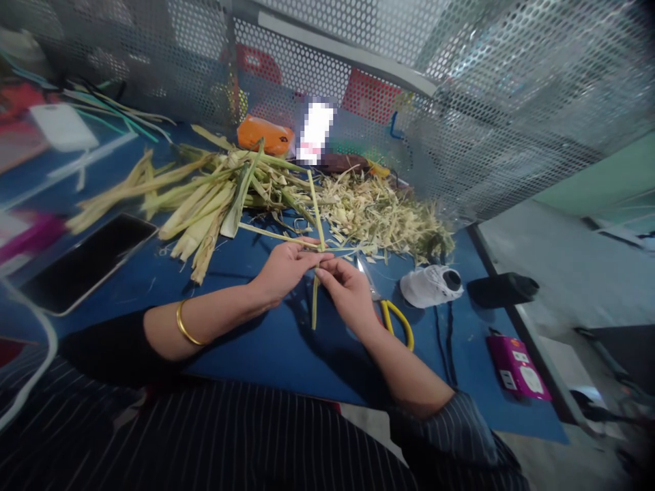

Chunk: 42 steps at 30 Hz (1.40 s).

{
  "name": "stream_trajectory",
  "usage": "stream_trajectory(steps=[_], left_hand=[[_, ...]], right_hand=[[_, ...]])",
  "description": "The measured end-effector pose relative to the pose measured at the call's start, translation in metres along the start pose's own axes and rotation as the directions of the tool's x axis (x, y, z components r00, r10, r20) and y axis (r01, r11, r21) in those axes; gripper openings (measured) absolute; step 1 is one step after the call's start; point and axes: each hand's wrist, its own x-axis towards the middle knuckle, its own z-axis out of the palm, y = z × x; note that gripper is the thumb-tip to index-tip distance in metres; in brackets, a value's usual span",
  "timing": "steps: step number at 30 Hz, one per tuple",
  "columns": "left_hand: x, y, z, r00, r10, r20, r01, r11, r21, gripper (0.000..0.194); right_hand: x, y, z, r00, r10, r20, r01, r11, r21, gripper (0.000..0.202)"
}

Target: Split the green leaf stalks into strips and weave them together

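Between my two hands is a cross of thin pale-green corn husk strips point(316, 221), with arms pointing up, left, right and down toward me. My left hand point(289, 268) pinches the crossing from the left, thumb and fingers pressed together. From the right, my right hand point(348, 288) grips the strips just below the crossing, its thumb against the downward strip. The exact grip is partly hidden by my fingers. Scissors with yellow handles point(396, 324) lie beside my right hand, their blades partly behind it. A pile of corn husks point(215, 194) lies beyond my left hand.
A heap of shredded husk point(381, 211) lies beyond my hands. On the right are a white thread spool point(430, 285), a black spool point(504, 290) and a magenta box point(518, 365). A dark tablet point(89, 262) lies left. A perforated metal screen point(327, 61) closes the table's back.
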Motion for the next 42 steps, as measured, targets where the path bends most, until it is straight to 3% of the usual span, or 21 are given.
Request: stream_trajectory(steps=[6, 9, 12, 18, 22, 26, 31, 34, 38, 40, 42], left_hand=[[-0.001, 0.011, 0.002, 0.995, -0.012, 0.103, 0.014, 1.0, -0.022, 0.023], [0.003, 0.019, -0.002, 0.997, -0.075, 0.033, 0.075, 0.997, -0.01, 0.026], [0.008, 0.026, -0.01, 0.982, -0.183, -0.04, 0.183, 0.983, -0.013, 0.024], [0.011, 0.037, -0.022, 0.946, -0.273, 0.173, 0.268, 0.962, 0.052, 0.034], [0.011, 0.042, -0.026, 0.915, -0.333, 0.228, 0.32, 0.943, 0.092, 0.04], [0.009, 0.04, -0.026, 0.928, -0.301, 0.219, 0.269, 0.949, 0.163, 0.029], [0.008, 0.03, -0.02, 0.983, -0.173, 0.062, 0.151, 0.952, 0.268, 0.027], [0.009, 0.028, -0.017, 0.986, -0.159, -0.041, 0.164, 0.969, 0.185, 0.02], [0.011, 0.03, -0.017, 0.95, -0.308, 0.041, 0.31, 0.95, -0.041, 0.016], [0.012, 0.03, -0.018, 0.941, -0.331, 0.071, 0.336, 0.937, -0.098, 0.012], [0.011, 0.03, -0.018, 0.941, -0.33, 0.078, 0.338, 0.934, -0.115, 0.01]], right_hand=[[-0.001, -0.001, -0.003, 0.997, 0.025, -0.071, -0.019, 0.996, 0.084, 0.024], [-0.001, -0.004, -0.008, 0.986, -0.024, -0.164, 0.029, 0.999, 0.031, 0.023], [-0.001, -0.006, -0.01, 0.984, -0.062, -0.164, 0.058, 0.998, -0.03, 0.025], [-0.003, -0.003, -0.008, 0.992, -0.08, -0.102, 0.071, 0.994, -0.083, 0.027], [-0.003, -0.004, -0.01, 0.985, -0.136, -0.11, 0.117, 0.98, -0.163, 0.026], [-0.004, -0.005, -0.011, 0.979, -0.196, -0.049, 0.176, 0.946, -0.273, 0.025], [-0.003, -0.003, -0.01, 0.982, -0.183, 0.04, 0.185, 0.911, -0.368, 0.021], [-0.004, -0.003, -0.008, 0.991, -0.132, 0.022, 0.132, 0.938, -0.321, 0.022], [-0.006, -0.005, -0.008, 0.987, -0.147, 0.06, 0.158, 0.936, -0.313, 0.025], [-0.005, -0.006, -0.011, 0.98, -0.201, 0.004, 0.191, 0.923, -0.333, 0.023], [-0.002, -0.004, -0.014, 0.948, -0.292, -0.124, 0.23, 0.901, -0.368, 0.017]])
